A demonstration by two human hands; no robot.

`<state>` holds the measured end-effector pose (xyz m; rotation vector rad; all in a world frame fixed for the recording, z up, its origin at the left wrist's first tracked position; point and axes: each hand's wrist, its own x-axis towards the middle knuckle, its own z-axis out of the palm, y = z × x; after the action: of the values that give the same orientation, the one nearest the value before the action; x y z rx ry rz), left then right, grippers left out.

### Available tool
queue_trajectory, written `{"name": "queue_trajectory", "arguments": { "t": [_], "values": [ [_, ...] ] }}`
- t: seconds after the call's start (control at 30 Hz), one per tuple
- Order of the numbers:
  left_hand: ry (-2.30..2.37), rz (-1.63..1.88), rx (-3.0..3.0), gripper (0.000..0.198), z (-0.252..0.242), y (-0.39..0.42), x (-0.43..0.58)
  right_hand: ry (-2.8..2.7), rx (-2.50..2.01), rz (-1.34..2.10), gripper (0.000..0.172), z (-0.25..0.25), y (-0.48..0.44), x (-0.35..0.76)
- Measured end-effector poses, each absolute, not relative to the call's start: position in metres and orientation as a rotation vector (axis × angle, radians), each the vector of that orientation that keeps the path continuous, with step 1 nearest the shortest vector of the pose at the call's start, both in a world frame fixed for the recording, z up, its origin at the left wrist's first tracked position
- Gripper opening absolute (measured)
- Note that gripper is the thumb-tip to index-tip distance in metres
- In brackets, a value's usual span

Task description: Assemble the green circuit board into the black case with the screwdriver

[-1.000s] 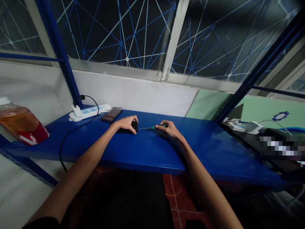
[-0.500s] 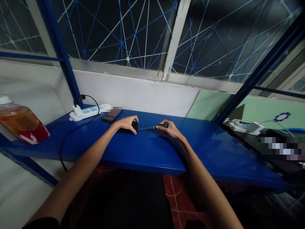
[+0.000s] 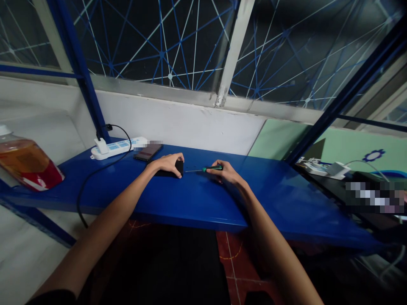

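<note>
My left hand (image 3: 169,164) grips a flat black box-like object (image 3: 179,167) on the blue table, its thumb at the near edge and fingers over the far edge. What kind of object it is, I cannot make out. In my right hand (image 3: 226,172) is a screwdriver (image 3: 208,169) with a green and black handle. Its thin shaft points left, and the tip is at or very near the right side of the black object; whether they touch I cannot tell. A few tiny dark specks, perhaps screws, lie on the table just beyond the shaft.
A phone (image 3: 148,151) lies behind my left hand, beside a white power strip (image 3: 119,148) with a black cable (image 3: 95,171) running over the table's front edge. At far left stands a bottle (image 3: 30,163) of orange drink. Blue frame posts (image 3: 87,99) rise at the back.
The screwdriver has turned slightly in my right hand, so more green shows on its handle. My left hand keeps its hold on the black object. The view has shifted a little.
</note>
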<state>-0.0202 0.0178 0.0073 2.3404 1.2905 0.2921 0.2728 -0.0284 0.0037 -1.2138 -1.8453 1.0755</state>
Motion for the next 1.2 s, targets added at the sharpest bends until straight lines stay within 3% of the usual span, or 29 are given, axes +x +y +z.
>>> {"name": "queue_trajectory", "arguments": {
  "t": [0.2,0.33,0.43,0.87,1.2],
  "values": [
    [1.32,0.251,2.36,0.076,0.01,0.015,-0.017,-1.927,-1.353,0.821,0.054,0.0,-0.025,0.273],
    [1.324,0.249,2.354,0.076,0.009,0.016,-0.017,-1.896,-1.27,1.013,0.041,0.003,-0.028,0.272],
    [1.325,0.256,2.361,0.075,0.008,0.017,-0.018,-1.849,-1.2,1.151,0.043,0.004,-0.03,0.273],
    [1.306,0.344,2.365,0.072,0.005,0.019,-0.019,-1.741,-1.247,0.97,0.042,0.007,-0.029,0.268],
    [1.601,0.327,2.371,0.083,0.014,0.009,-0.008,-1.703,-1.332,0.39,0.046,0.006,-0.028,0.266]
  ]
}}
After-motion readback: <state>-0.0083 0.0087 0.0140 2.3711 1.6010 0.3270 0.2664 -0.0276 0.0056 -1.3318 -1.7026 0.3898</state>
